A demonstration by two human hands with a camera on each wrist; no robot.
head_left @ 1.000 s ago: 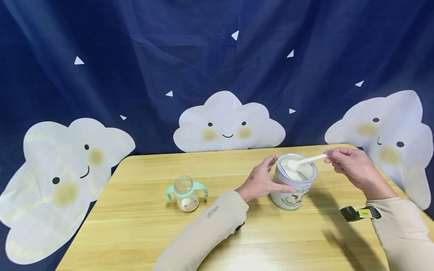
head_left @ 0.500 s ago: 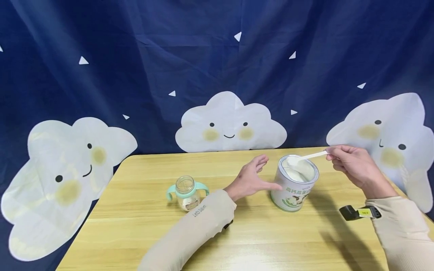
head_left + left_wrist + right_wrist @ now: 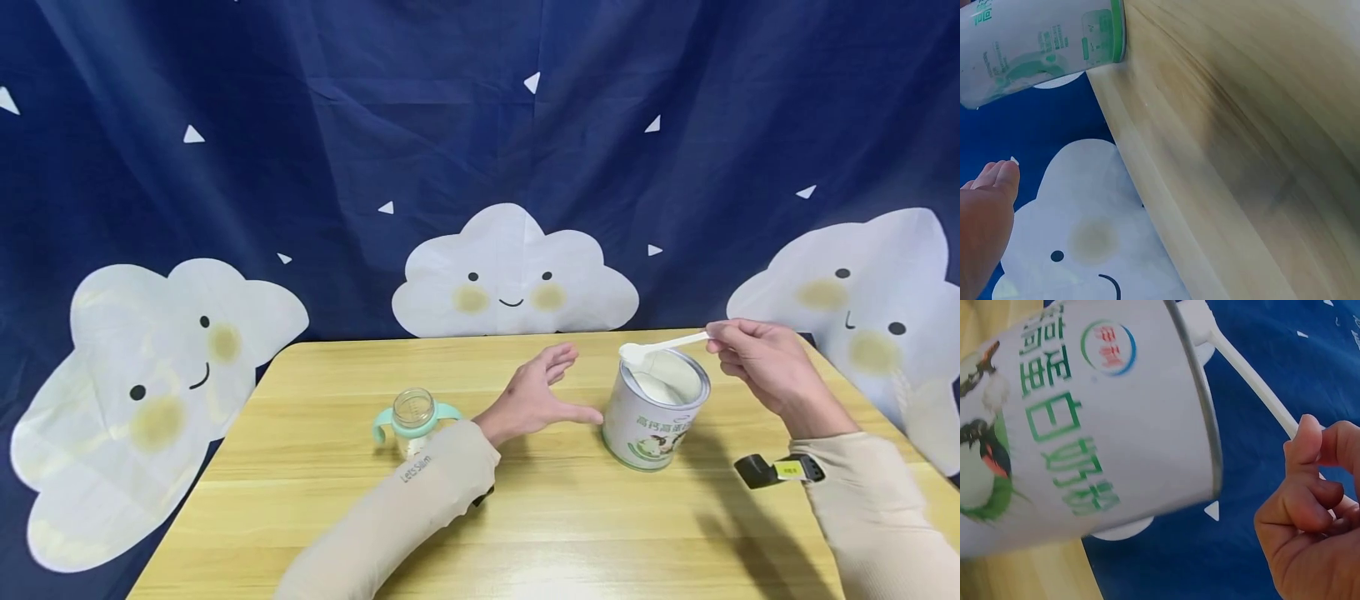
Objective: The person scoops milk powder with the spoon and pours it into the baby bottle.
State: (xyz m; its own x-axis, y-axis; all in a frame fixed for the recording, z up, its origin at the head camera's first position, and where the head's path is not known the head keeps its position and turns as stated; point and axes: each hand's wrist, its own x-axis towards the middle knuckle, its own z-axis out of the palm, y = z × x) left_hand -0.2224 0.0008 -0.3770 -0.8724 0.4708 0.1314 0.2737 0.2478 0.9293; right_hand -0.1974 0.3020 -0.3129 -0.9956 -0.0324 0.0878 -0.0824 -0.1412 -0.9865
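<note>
My right hand [image 3: 765,367] pinches the handle of a white scoop [image 3: 671,342], whose bowl sits over the left part of the can's rim. The milk powder can [image 3: 643,425] is open and upright, with pale powder inside and green lettering on its side. In the right wrist view the scoop [image 3: 1254,378] slants up from thumb and fingers to the can [image 3: 1129,437]. My left hand [image 3: 528,396] holds nothing; its fingers are spread just left of the can. A baby bottle [image 3: 414,410] with mint-green handles and no lid stands farther left, partly behind the left sleeve.
Both arms reach over a light wooden table [image 3: 585,525] with rounded far corners. A dark blue curtain [image 3: 337,125] printed with smiling clouds hangs behind its far edge. Cameras are strapped at the wrists, the right one [image 3: 757,472] hanging low beside the sleeve.
My left hand has let go of the can and moved left. The scoop has risen out of the powder and shifted left to the rim in my right hand.
</note>
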